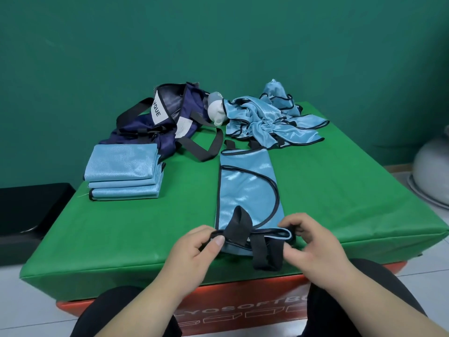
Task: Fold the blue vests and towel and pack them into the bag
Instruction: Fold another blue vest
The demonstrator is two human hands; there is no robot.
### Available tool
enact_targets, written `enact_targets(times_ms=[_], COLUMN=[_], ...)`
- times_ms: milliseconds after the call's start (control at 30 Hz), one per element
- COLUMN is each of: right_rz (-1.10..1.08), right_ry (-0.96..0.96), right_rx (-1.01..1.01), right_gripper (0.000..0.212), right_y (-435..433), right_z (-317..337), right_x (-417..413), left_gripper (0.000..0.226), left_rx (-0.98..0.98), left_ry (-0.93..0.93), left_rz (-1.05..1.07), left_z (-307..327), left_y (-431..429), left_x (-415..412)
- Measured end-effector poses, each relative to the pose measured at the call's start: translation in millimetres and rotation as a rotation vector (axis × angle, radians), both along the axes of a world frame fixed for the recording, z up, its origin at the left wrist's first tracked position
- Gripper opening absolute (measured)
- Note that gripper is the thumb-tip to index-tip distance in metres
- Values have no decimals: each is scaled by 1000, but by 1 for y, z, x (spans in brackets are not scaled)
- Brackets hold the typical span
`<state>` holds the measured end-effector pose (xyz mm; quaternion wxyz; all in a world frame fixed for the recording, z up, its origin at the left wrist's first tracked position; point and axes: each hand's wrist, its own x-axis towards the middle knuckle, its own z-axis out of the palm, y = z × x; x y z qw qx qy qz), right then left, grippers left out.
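A light blue vest (245, 188) with black trim lies folded lengthwise on the green mat (340, 190), reaching toward me. My left hand (194, 251) pinches its near left edge beside a black elastic strap (239, 226). My right hand (313, 246) grips the near right corner, where another black strap (267, 254) hangs over the mat's edge. Three folded blue vests (124, 175) are stacked at the left. A heap of unfolded blue vests (269, 117) lies at the back right. The navy bag (160, 120) sits at the back left, its mouth open.
A white and grey object (216, 110) lies between the bag and the heap. The mat tops an orange soft box (243, 310). A black cushion (29, 210) is on the floor at left, a grey dome (432, 176) at right. Green wall behind.
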<state>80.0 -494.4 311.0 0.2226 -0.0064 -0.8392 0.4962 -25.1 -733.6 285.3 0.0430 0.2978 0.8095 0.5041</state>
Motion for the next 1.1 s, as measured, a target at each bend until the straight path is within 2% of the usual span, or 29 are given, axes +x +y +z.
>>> enact_targets(times_ms=[67, 167, 267, 333, 433, 600, 700, 833, 1100], right_rz=[1, 3, -15, -11, 9, 25, 53, 101, 20], right_ry=[-7, -3, -6, -20, -47, -61, -64, -81, -26], right_rx=[-89, -234, -318, -357, -382, -417, -446, -465, -507], right_gripper=[46, 43, 58, 57, 43, 30, 33, 46, 53], right_y=[0, 0, 3, 4, 5, 5, 8, 7, 3], right_z=[1, 2, -1, -1, -2, -6, -9, -8, -2], right_x=[0, -1, -3, -3, -4, -7, -7, -4, -8], left_gripper=[30, 27, 29, 37, 48, 24, 21, 32, 25], left_rx=[-13, 10, 54, 87, 87, 81, 158, 227, 284], left_ry=[-18, -54, -95, -121, -102, -61, -189, -290, -289], left_rz=[20, 88, 129, 95, 59, 90, 140, 140, 177], left_z=[-1, -2, 1, 4, 7, 10, 9, 1, 2], left_y=[2, 5, 6, 6, 7, 11, 13, 13, 15], left_x=[4, 9, 12, 14, 16, 16, 14, 10, 7])
